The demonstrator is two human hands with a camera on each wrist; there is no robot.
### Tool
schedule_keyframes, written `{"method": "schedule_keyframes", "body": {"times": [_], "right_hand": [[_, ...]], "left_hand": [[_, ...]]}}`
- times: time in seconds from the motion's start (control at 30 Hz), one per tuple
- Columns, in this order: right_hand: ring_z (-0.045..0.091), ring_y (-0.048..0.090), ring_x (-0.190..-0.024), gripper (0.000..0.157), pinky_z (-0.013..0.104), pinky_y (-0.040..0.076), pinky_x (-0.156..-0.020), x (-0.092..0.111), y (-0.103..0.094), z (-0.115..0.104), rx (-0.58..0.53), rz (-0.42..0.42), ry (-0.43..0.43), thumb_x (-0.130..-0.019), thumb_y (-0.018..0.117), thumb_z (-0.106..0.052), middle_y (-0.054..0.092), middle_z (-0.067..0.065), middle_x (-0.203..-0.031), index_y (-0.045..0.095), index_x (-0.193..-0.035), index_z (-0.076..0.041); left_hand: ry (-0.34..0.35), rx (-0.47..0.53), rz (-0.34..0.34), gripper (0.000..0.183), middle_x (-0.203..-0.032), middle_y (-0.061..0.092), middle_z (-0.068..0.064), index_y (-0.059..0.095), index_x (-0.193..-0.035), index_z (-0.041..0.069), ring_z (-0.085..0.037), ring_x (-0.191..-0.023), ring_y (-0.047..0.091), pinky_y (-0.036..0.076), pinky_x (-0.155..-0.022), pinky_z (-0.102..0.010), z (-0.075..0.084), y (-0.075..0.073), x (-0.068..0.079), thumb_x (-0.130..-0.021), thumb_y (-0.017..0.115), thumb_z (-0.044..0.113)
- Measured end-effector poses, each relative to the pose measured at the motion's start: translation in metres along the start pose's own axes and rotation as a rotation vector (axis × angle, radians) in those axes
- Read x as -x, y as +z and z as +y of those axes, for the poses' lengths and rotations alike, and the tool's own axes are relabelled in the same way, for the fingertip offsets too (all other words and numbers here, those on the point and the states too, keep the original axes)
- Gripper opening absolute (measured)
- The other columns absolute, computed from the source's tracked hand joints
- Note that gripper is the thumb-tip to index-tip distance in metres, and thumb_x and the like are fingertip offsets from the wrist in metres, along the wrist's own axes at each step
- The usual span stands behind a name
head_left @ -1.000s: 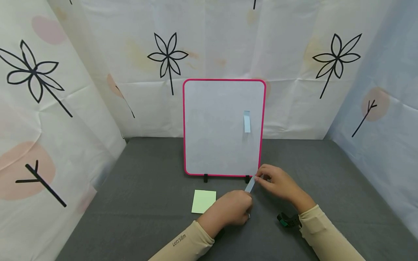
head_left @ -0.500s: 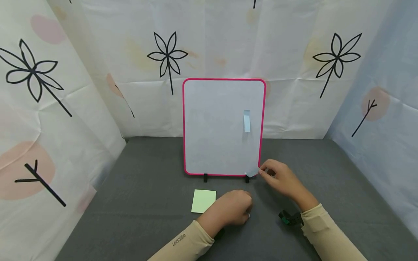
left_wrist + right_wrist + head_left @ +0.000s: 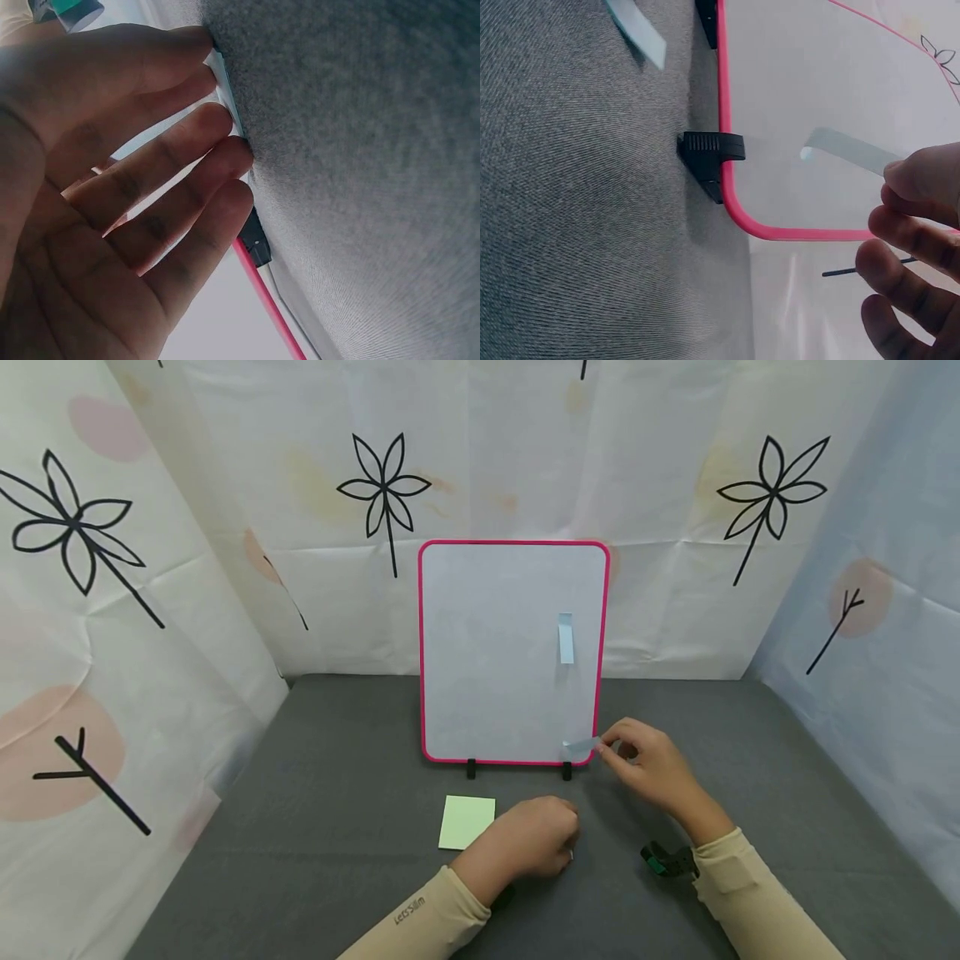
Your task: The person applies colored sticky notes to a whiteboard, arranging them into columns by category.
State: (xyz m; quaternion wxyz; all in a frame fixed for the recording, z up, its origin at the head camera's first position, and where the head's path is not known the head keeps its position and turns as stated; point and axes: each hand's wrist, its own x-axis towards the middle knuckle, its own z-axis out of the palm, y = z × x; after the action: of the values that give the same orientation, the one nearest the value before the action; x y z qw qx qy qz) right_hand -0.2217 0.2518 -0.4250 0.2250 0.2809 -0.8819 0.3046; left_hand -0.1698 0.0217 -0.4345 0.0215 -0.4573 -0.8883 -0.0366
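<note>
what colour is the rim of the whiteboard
Bright pink; the whiteboard rim shows best in the head view.

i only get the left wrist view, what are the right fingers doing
Observer: The right hand pinches one end of a pale blue strip in front of the whiteboard, near its lower right corner as the head view shows it.
Operator: ok, any other strip up there
Observer: Yes, a second strip is on the board, higher up and toward its right edge.
Operator: and anything lying by the left hand
Observer: A light green paper square, just left of it in the head view and partly hidden.
</note>
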Motion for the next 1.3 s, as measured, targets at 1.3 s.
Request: {"method": "schedule_keyframes", "body": {"times": [1.3], "right_hand": [[0.016, 0.061, -0.069, 0.004, 0.035, 0.053, -0.062, -0.076, -0.023, -0.059, 0.326, -0.002, 0.036, -0.088, 0.080, -0.005, 0.073, 0.007, -0.089, 0.078, -0.092, -0.006]], "left_hand": [[-0.275, 0.399, 0.214, 0.017, -0.104, 0.071, -0.002, 0.081, -0.110, 0.007, -0.022, -0.102, 0.069, 0.058, -0.089, -0.033, -0.075, -0.065, 0.047, -0.098, 0.076, 0.018]]}}
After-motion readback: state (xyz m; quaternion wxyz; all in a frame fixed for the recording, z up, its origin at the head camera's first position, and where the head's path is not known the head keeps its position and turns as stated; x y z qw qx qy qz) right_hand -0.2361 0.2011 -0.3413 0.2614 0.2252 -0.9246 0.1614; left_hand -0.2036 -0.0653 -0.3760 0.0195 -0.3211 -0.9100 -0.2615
